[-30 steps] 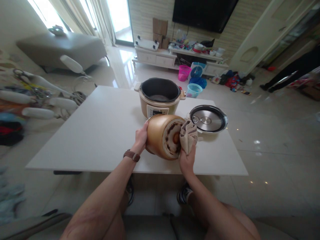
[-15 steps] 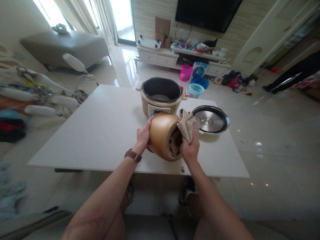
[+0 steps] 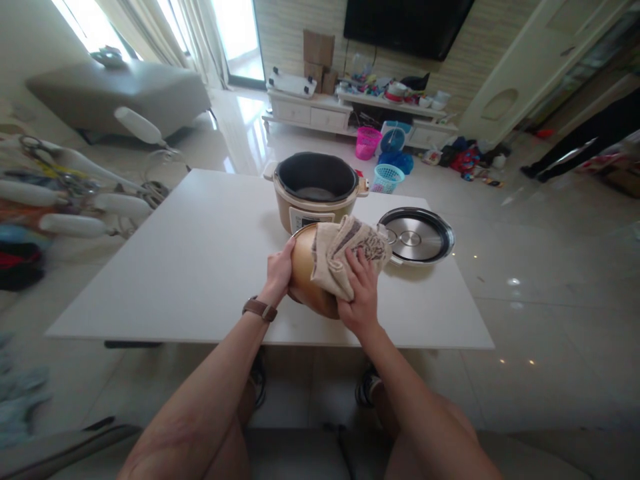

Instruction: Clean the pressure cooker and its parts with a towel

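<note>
My left hand [image 3: 279,268] is closed on the rim of a gold inner pot [image 3: 304,267], tipped on its side above the table with its base turned to the right. Against the pot's side and base lies a folded beige cloth [image 3: 333,257] with dark stripes and print. My right hand [image 3: 361,297] holds this cloth to the pot, fingers over the fabric, and hides much of the base. Just behind the pot stands the beige cooker body [image 3: 316,183], uncovered and dark inside. Its round lid [image 3: 423,237] rests to the right, metal inner face up.
The white table [image 3: 165,267] reaches close to my knees. Beyond it are a pink basket [image 3: 368,143], a light blue basket [image 3: 388,178] and a cluttered white TV cabinet [image 3: 327,117]. A person's dark-clothed legs [image 3: 585,140] show at the far right.
My right hand and the cloth have moved left from the edge of the pot's base onto its side, spreading the cloth and covering the base. My left hand keeps its hold.
</note>
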The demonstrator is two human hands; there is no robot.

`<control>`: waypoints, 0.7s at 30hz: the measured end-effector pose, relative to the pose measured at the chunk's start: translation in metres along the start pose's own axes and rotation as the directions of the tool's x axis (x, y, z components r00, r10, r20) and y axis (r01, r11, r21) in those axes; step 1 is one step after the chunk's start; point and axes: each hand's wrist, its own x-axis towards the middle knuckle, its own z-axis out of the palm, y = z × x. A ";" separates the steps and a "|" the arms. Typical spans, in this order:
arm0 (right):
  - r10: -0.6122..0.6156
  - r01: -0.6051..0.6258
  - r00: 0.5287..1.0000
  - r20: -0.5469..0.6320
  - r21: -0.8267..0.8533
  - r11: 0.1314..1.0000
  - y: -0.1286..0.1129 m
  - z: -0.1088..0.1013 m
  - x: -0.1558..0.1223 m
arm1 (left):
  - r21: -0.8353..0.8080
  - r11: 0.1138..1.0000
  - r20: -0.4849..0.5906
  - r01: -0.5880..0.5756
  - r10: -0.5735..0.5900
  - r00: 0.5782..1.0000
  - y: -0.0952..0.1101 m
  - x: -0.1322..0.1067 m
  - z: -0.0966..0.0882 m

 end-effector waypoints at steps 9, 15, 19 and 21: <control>0.612 -0.513 0.768 -0.190 0.390 0.765 0.050 0.004 0.017 | 0.061 0.997 -0.026 -0.053 0.055 0.998 -0.003 0.001 0.001; 0.748 -0.577 0.626 -0.222 0.513 0.635 0.052 -0.007 0.029 | 0.089 0.992 0.010 -0.093 0.092 0.996 0.000 -0.003 0.003; 0.679 -0.528 0.697 -0.228 0.477 0.703 0.047 -0.014 0.030 | 0.099 0.988 0.023 -0.120 0.118 0.993 0.002 -0.007 0.004; 0.618 -0.489 0.749 -0.239 0.429 0.759 0.043 -0.016 0.029 | 0.102 0.985 0.042 -0.137 0.133 0.990 0.002 -0.009 0.005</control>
